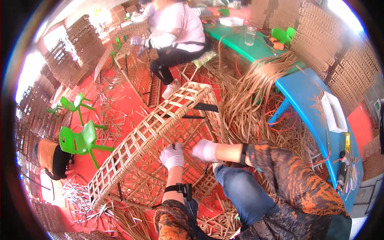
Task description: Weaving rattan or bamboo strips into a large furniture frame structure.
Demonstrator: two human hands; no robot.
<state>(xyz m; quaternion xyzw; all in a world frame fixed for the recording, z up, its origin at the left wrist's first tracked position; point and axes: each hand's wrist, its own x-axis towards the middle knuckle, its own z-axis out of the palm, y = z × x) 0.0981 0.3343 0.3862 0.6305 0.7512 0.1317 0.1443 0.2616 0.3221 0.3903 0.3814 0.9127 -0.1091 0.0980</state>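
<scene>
A large woven rattan frame (pixel 132 138) in tan strips lies tilted in front of me, its open lattice side leaning up to the far right. Black metal bars (pixel 206 107) show inside it. Over its inner lattice, my left hand (pixel 172 156), in a pale glove, has its fingers pinched together; whatever they hold is too small to make out. Close by on the right, my right hand (pixel 205 151) is gloved too and slightly blurred, with fingers curled as in a fist. Anything inside that fist is hidden. My knee in blue jeans (pixel 244 192) is beside the frame.
Loose rattan strips (pixel 240 92) heap up at right and hang over a green bench (pixel 236 42). A blue bench (pixel 304 90) holds a white tray (pixel 334 112) and hand tools. Green chairs (pixel 82 138) stand at left. A co-worker (pixel 176 32) sits at the back beside another frame.
</scene>
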